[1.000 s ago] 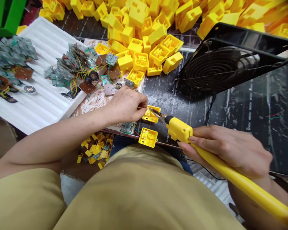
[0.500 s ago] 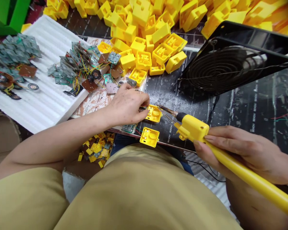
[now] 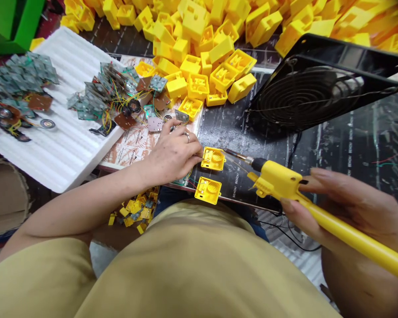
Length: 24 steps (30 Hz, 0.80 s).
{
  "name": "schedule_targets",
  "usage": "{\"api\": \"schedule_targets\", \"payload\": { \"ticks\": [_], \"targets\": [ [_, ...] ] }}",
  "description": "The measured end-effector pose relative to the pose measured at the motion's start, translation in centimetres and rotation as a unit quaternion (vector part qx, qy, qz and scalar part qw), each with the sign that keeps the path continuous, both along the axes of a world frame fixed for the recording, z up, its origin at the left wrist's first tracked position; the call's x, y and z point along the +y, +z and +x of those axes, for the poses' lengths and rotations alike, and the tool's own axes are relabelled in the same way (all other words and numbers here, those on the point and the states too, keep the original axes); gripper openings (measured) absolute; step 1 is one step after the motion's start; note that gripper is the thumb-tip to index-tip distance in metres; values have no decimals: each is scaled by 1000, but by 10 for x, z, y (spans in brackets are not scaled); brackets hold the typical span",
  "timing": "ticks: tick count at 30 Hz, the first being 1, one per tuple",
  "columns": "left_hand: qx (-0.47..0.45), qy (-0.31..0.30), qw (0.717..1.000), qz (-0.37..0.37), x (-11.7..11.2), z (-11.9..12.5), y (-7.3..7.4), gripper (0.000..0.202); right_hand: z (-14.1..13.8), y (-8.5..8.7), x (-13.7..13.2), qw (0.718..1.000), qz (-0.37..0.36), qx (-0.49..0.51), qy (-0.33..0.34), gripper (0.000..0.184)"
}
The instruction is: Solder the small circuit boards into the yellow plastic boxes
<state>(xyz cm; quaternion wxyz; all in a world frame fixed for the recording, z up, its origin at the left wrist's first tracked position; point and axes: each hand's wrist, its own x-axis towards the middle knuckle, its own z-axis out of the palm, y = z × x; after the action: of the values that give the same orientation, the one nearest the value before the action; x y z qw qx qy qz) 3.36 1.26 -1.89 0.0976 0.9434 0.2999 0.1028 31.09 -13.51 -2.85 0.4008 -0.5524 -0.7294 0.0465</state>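
My left hand (image 3: 175,154), with a ring on one finger, is closed at the left edge of a small yellow plastic case (image 3: 213,159) that lies open side up. The fingertips touch or nearly touch its rim, and what they pinch is hidden. A second open yellow case (image 3: 208,191) with thin wires lies just below, at the bench edge. My right hand (image 3: 358,198) holds a yellow soldering iron (image 3: 280,179) by its body. The metal tip points left, just right of the upper case and apart from it.
A heap of yellow cases (image 3: 199,44) covers the back. A black fan (image 3: 311,97) stands at the right. White foam (image 3: 73,150) at the left carries circuit boards (image 3: 93,99) with wires and small speakers. Below the bench is a box of yellow parts (image 3: 135,207).
My left hand has drawn back slightly from the upper case, uncovering its left side. My right hand has moved the soldering iron a little to the right, away from the case.
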Motion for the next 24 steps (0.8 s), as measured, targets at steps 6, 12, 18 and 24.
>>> {"api": "schedule_targets", "payload": {
  "ticks": [6,12,18,24],
  "targets": [
    [34,8,998,-56,-1,4,7,19,-3,18,14,983,-32,9,180,29],
    [46,1,997,-62,-1,9,9,18,-7,26,19,980,-30,-18,195,16],
    [73,-19,996,-49,1,16,13,23,-13,34,20,983,-43,-34,176,11],
    [111,-31,993,-34,2,23,18,23,-14,44,25,973,-4,-78,218,22]
  ]
}}
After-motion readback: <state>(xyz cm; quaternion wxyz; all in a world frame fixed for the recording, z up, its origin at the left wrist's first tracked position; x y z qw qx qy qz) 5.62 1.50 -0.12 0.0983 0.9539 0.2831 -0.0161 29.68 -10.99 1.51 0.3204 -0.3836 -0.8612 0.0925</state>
